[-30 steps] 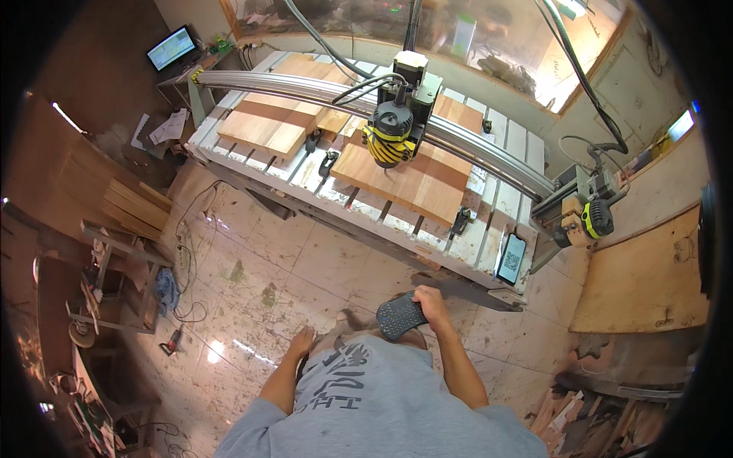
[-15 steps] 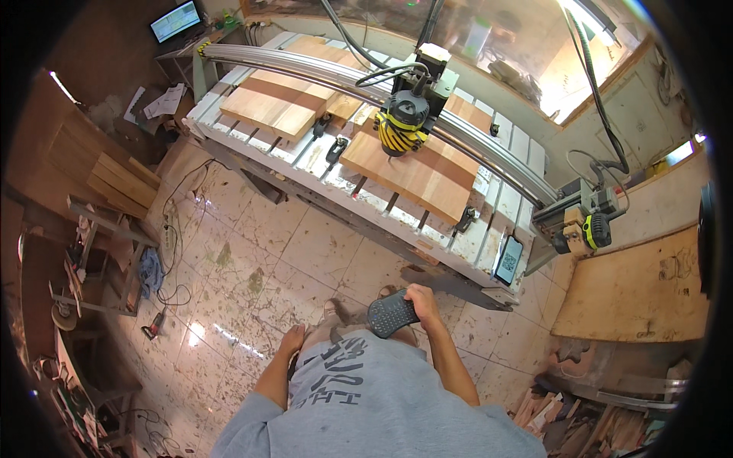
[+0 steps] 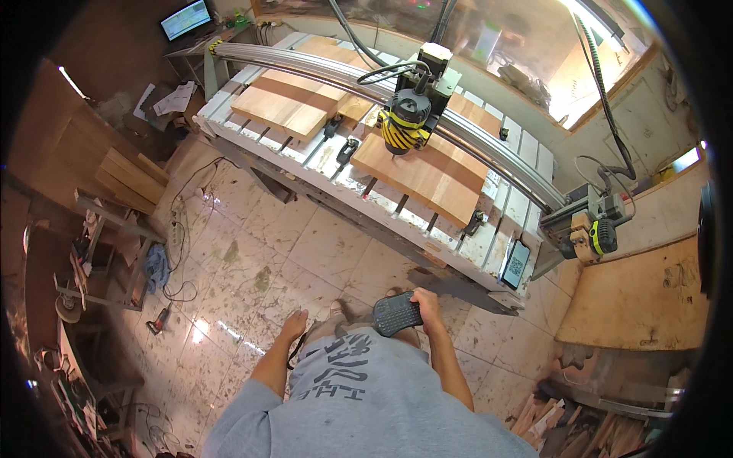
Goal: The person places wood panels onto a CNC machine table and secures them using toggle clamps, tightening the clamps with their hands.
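My right hand [image 3: 429, 307] is closed around the right end of a small black handheld keyboard [image 3: 391, 314], held in front of my waist with its keys facing up. At my left side hangs my left hand [image 3: 295, 324], apart from the grey shirt, its fingers loosely extended and nothing visible in them. Beyond my feet stands a CNC router table, its yellow-and-black spindle [image 3: 406, 122] over a thick wooden panel [image 3: 431, 179]. Another wooden panel [image 3: 294, 103] lies farther left on the slotted bed. A phone [image 3: 516, 263] with a lit screen rests at the bed's right front corner.
The metal gantry [image 3: 305, 67] spans the bed, and black clamps [image 3: 347, 151] sit beside the panels. A monitor [image 3: 185, 20] stands far left. Cables and a small power tool [image 3: 158, 321] lie on the dusty tiled floor at left. Wood offcuts [image 3: 603, 427] are stacked lower right.
My left hand has swung slightly outward from my body. The keyboard stays in my right hand, moved only a little. The whole view has shifted slightly; the spindle shows no clear movement.
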Demonstrator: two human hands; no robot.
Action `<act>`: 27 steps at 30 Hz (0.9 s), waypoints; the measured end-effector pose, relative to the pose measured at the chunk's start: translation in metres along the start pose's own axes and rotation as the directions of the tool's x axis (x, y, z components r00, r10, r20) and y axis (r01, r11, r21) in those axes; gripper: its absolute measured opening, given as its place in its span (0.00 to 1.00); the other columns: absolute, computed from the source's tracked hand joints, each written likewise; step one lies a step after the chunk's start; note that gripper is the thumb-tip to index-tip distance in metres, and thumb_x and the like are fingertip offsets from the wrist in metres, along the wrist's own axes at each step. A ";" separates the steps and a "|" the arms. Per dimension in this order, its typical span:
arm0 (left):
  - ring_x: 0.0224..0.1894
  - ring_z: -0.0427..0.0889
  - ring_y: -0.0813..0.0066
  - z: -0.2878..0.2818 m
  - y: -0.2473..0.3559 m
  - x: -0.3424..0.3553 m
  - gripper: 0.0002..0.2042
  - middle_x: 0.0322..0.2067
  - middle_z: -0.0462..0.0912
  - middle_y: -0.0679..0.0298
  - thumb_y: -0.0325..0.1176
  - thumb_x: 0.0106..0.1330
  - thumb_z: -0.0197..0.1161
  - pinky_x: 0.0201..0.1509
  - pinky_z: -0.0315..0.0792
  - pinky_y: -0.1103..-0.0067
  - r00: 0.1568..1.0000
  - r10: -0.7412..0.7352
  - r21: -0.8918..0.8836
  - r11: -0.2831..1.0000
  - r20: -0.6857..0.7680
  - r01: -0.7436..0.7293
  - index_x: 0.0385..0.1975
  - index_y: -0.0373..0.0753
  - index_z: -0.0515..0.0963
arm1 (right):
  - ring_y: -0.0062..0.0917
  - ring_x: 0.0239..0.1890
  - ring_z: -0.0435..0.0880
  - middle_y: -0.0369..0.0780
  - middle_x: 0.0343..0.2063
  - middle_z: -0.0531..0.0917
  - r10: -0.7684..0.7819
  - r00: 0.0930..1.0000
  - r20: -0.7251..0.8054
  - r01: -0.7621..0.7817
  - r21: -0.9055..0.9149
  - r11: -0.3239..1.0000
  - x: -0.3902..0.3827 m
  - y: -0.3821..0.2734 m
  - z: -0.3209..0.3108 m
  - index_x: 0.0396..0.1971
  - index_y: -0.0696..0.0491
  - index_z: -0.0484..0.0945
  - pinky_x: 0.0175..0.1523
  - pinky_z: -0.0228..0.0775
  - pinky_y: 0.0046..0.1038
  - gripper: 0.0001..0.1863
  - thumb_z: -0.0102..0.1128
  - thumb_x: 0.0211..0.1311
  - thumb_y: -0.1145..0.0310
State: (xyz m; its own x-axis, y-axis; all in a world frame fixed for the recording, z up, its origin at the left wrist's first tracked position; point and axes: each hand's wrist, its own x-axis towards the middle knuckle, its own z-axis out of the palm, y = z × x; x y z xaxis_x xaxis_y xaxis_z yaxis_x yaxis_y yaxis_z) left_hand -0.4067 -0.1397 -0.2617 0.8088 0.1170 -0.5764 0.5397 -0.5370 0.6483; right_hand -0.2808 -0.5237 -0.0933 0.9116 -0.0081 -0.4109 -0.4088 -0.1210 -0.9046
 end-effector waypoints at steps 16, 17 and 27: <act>0.62 0.73 0.39 0.018 -0.013 -0.012 0.34 0.58 0.75 0.38 0.58 0.75 0.39 0.67 0.64 0.61 0.996 -0.080 -0.013 0.997 0.029 0.081 0.58 0.30 0.73 | 0.17 0.26 0.64 0.32 0.19 0.69 -0.003 0.999 0.035 0.002 0.009 1.000 0.015 -0.034 0.000 0.18 0.58 0.72 0.33 0.56 0.26 0.10 0.55 0.55 0.69; 0.62 0.73 0.39 0.017 -0.011 -0.012 0.34 0.58 0.75 0.38 0.58 0.75 0.39 0.68 0.64 0.61 0.996 -0.088 -0.021 0.996 0.031 0.089 0.59 0.30 0.73 | 0.18 0.26 0.64 0.32 0.19 0.69 -0.004 0.999 0.040 0.004 0.010 1.000 0.016 -0.033 0.000 0.18 0.58 0.72 0.33 0.56 0.26 0.10 0.55 0.55 0.69; 0.68 0.67 0.42 0.016 -0.007 -0.017 0.36 0.64 0.68 0.37 0.58 0.76 0.38 0.72 0.59 0.65 0.995 -0.087 -0.061 0.994 0.043 0.090 0.64 0.27 0.67 | 0.18 0.27 0.66 0.32 0.20 0.70 0.024 0.999 0.028 -0.024 0.011 1.000 0.011 -0.026 0.002 0.19 0.57 0.73 0.34 0.57 0.25 0.09 0.55 0.54 0.68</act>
State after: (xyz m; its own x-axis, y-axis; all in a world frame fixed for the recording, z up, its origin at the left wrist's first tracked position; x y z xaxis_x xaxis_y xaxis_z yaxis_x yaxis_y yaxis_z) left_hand -0.4278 -0.1512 -0.2642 0.7477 0.1269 -0.6518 0.6233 -0.4724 0.6231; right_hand -0.2604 -0.5182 -0.0744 0.9001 0.0170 -0.4354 -0.4312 -0.1095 -0.8956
